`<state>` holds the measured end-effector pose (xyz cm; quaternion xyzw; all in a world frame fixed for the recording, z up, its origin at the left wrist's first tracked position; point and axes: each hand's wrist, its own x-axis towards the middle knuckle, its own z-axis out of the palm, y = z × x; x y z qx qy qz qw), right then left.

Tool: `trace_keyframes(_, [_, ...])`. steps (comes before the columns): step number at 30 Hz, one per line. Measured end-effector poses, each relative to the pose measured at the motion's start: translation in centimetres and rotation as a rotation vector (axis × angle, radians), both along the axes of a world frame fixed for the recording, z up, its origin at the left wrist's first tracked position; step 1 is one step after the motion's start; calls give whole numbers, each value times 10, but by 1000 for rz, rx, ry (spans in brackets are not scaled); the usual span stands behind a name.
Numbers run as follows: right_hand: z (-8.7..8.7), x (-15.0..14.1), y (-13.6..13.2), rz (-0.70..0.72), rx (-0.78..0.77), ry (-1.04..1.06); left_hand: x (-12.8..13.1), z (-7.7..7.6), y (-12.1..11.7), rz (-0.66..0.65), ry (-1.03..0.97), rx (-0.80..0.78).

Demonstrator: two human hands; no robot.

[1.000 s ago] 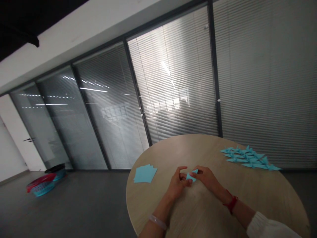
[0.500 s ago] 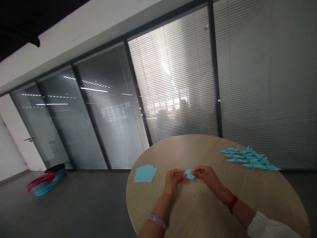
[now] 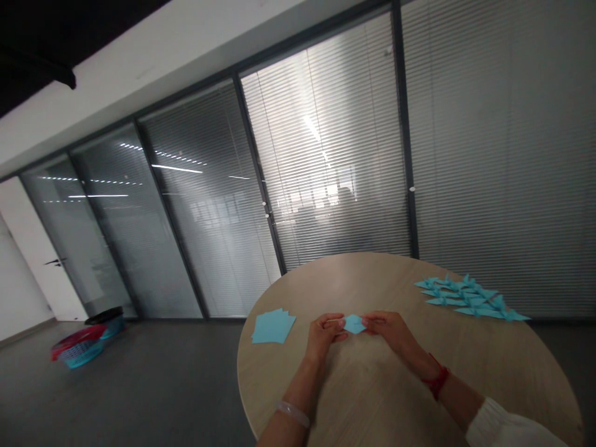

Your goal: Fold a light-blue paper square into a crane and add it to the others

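Observation:
A small folded piece of blue paper [image 3: 354, 324], roughly diamond-shaped, is held between my two hands just over the round wooden table [image 3: 354, 279]. My left hand [image 3: 325, 332] pinches its left corner between thumb and fingers. At the opposite corner, my right hand [image 3: 386, 326] grips the paper the same way. To the left lies a loose stack of square blue paper sheets [image 3: 273, 326]. Several folded blue paper cranes [image 3: 470, 298] are grouped on the right side of the table.
Glass partitions with blinds [image 3: 335, 155] stand behind the table. On the grey floor at left are a blue basket with a red rim liner [image 3: 79, 347] and a bin with a black liner [image 3: 109, 320]. A white door [image 3: 46, 261] is at far left.
Both hands have shifted slightly, and the left one has moved a little left. The folded paper now lies flatter and looks wider between the fingers.

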<state>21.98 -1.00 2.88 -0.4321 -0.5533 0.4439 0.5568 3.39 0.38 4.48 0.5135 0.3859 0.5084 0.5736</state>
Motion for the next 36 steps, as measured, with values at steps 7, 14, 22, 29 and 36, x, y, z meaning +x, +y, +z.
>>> trace_keyframes(7, [-1, -4, -6, -13, 141, -200, 3, -5, -2, -73, 53, -18])
trace_keyframes(14, [1, -11, -14, -153, 557, -503, 2, -2, -6, -63, -1, -70])
trace_keyframes(22, [4, -12, -17, -51, 579, -570, 2, -3, -7, -169, -22, -90])
trace_keyframes(29, [0, -11, -12, -59, 578, -560, 0, -8, -2, -126, -10, -95])
trace_keyframes(36, [-5, -8, -6, -62, 519, -533, 0, -6, -5, -108, -8, -67])
